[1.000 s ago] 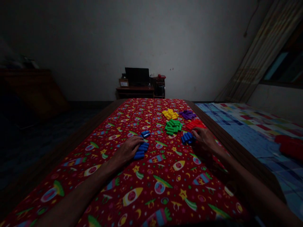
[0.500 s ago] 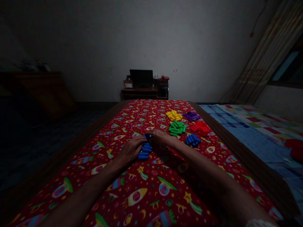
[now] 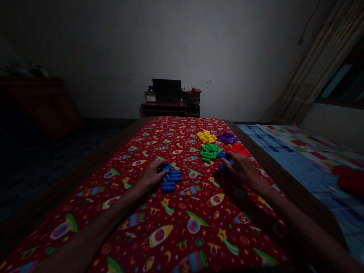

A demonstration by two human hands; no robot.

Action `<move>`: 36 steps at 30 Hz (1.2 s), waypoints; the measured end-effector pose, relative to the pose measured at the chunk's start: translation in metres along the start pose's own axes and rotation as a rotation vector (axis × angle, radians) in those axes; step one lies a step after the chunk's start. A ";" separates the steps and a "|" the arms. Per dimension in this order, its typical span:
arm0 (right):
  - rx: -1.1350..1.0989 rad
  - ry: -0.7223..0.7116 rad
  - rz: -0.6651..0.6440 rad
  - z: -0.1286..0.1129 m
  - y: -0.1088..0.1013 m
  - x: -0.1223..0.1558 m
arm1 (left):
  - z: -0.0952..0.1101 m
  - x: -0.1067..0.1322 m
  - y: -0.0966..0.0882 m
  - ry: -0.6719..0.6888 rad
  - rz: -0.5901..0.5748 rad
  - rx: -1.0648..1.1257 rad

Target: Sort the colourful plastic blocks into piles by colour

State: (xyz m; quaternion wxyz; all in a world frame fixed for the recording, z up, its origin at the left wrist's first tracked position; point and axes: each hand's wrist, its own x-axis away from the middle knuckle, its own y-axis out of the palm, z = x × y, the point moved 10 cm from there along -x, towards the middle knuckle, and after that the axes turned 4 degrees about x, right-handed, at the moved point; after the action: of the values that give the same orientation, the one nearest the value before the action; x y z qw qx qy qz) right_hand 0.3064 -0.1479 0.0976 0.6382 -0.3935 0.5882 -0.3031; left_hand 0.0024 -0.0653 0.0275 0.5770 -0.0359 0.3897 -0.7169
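Note:
My left hand rests at the left edge of a pile of small blue cylinders, thumb and fingers apart, fingertips touching the nearest pieces. Farther right, my right hand is over a second blue group, its fingers closed around a blue cylinder. More blue pieces show below those fingers; the hand covers part of this group. Just left of the right fingertips are green cylinders. Behind that hand lie red cylinders, partly hidden.
Yellow cylinders and purple cylinders lie farther back. A red patterned cloth covers the long surface under everything. Beyond its far end stands a desk with a monitor. A checked blue bedspread spreads to the right.
My right hand has moved right, from the left blue pile to the right blue group. My left hand has drawn slightly left, uncovering more of its pile. The view has shifted a little.

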 end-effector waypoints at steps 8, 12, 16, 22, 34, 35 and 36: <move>0.142 0.185 -0.177 0.069 0.029 0.030 | -0.003 0.005 -0.011 -0.246 0.036 0.309; 0.168 0.200 -0.107 0.063 0.013 0.025 | -0.001 0.011 -0.016 -0.335 0.070 0.405; 0.016 0.083 -0.029 0.024 -0.010 0.008 | 0.003 0.012 -0.019 -0.352 0.123 0.422; -0.423 -0.333 -0.038 -0.109 -0.005 -0.006 | 0.027 0.014 -0.018 -0.258 0.175 0.416; -0.432 -0.365 -0.305 -0.103 0.018 0.001 | 0.041 0.010 -0.003 0.070 -0.056 -0.193; -0.415 -0.359 -0.336 -0.090 0.017 0.006 | 0.035 0.011 0.000 0.052 -0.097 -0.253; -0.400 -0.349 -0.364 -0.076 0.016 0.010 | 0.028 0.012 0.003 0.025 -0.136 -0.291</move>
State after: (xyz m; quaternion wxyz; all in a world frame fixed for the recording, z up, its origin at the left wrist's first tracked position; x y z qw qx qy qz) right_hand 0.2317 -0.1596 0.0784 0.5748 -0.6557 0.4380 -0.2187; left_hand 0.0149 -0.0901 0.0408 0.5109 -0.1366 0.4931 -0.6907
